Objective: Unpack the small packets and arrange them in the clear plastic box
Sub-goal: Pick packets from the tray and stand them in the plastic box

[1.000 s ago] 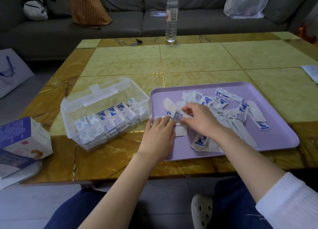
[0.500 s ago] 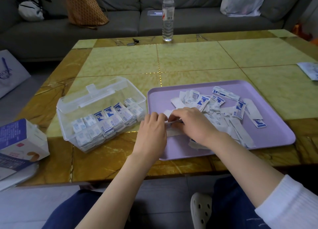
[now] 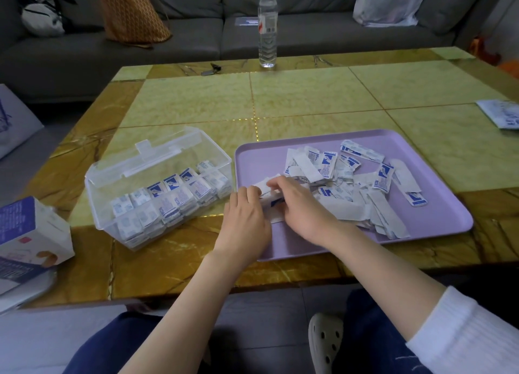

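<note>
A lilac tray point(image 3: 438, 225) holds a heap of small white-and-blue packets point(image 3: 345, 177) and empty strips. Over its left edge my left hand point(image 3: 244, 222) and my right hand point(image 3: 302, 205) meet on one white packet point(image 3: 268, 195), each pinching an end of it. To the left stands the clear plastic box point(image 3: 157, 160), lid folded back, with several rows of packets point(image 3: 171, 199) lined up inside.
An opened blue-and-white carton point(image 3: 31, 233) lies at the table's left edge. A water bottle point(image 3: 267, 28) and a small dark tool point(image 3: 210, 69) stand at the far edge. A printed sheet point(image 3: 502, 115) lies far right. A sofa with bags runs behind.
Both hands drew closer together and lowered onto the packet at the tray's left edge; my right hand now covers more of it. The view shifted slightly.
</note>
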A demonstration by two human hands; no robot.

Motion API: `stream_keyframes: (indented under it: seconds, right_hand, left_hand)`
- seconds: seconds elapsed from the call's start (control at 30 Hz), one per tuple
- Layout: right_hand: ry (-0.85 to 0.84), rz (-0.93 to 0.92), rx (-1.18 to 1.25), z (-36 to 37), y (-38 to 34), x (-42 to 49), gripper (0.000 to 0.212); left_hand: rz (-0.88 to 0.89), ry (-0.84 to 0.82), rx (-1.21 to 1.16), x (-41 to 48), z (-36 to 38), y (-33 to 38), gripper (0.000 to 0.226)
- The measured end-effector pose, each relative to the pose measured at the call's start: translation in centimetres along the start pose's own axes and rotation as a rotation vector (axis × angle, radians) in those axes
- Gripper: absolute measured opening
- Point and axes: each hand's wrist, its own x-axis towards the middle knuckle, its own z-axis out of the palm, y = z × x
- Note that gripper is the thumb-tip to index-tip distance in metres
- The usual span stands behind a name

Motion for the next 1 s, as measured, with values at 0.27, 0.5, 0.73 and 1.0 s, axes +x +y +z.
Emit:
stream_keyframes:
  seconds: [0.27,0.5,0.73,1.0]
  right_hand:
    - [0.124,-0.050,-0.114,0.0,-0.3,0.4,0.030]
    - [0.069,-0.024,-0.120,0.2,0.1,0.1,0.053]
    - [0.188,-0.095,-0.049,1.1,-0.1,0.6,0.036]
    - [0.114,-0.067,-0.053,1.5,-0.1,0.2,0.039]
  left_hand:
    - [0.030,0.097,0.028,-0.1,-0.7,-0.4,0.020]
    - [0.018,0.117,0.133,0.1,-0.6,-0.8,0.025]
    - [0.065,0.038,0.240,-0.2,-0.4,-0.7,0.034]
    - [0.025,0.059,0.244,-0.3,0.7,-0.7,0.017]
